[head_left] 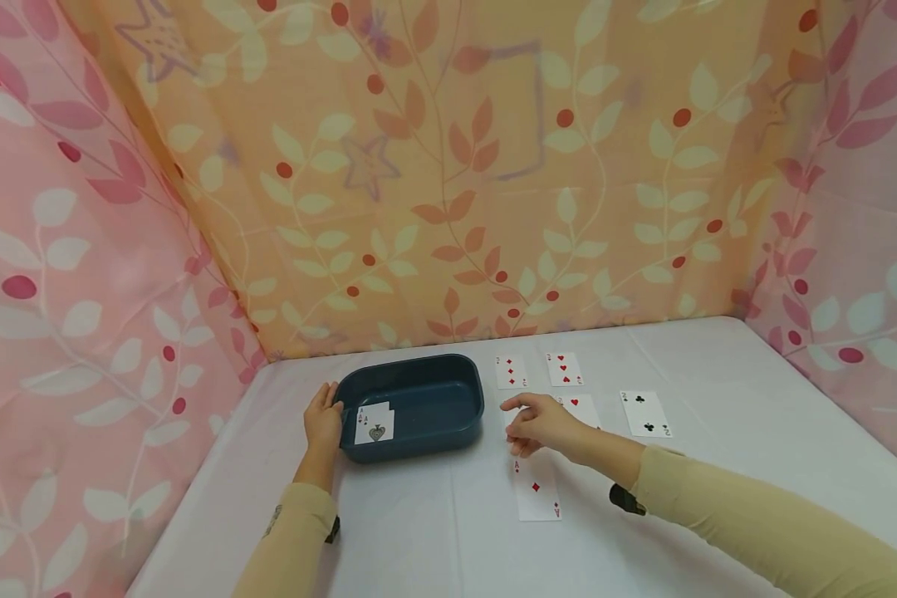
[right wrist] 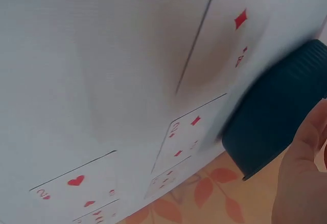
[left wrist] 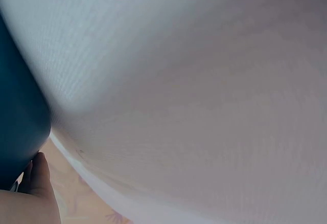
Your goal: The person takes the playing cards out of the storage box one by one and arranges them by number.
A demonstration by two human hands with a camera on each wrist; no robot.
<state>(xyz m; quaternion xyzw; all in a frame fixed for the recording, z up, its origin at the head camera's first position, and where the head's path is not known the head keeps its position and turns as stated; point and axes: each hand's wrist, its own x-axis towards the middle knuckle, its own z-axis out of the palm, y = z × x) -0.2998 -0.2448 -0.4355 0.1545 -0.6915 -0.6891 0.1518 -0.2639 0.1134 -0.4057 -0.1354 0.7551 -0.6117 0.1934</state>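
Note:
At the left end of the dark blue dish (head_left: pixel 419 443), my left hand (head_left: pixel 323 422) grips the rim; the left wrist view shows its fingers (left wrist: pixel 41 175) against the outer wall. Inside the dish lie overlapping aces (head_left: pixel 374 423), one bearing a large ornate spade. My right hand (head_left: pixel 546 428) hovers right of the dish with bent fingers, and no card shows in it. Just below it lies the ace of diamonds (head_left: pixel 536 488). In the right wrist view the two of diamonds (right wrist: pixel 186 132) lies flat on the table, mostly hidden behind the hand in the head view.
Also face up on the white-clothed table (head_left: pixel 419 531) are the three of diamonds (head_left: pixel 512 372), three of hearts (head_left: pixel 564 370), two of hearts (head_left: pixel 579 409) and two of clubs (head_left: pixel 646 414). Patterned curtains (head_left: pixel 448 183) rise along the table's back and sides.

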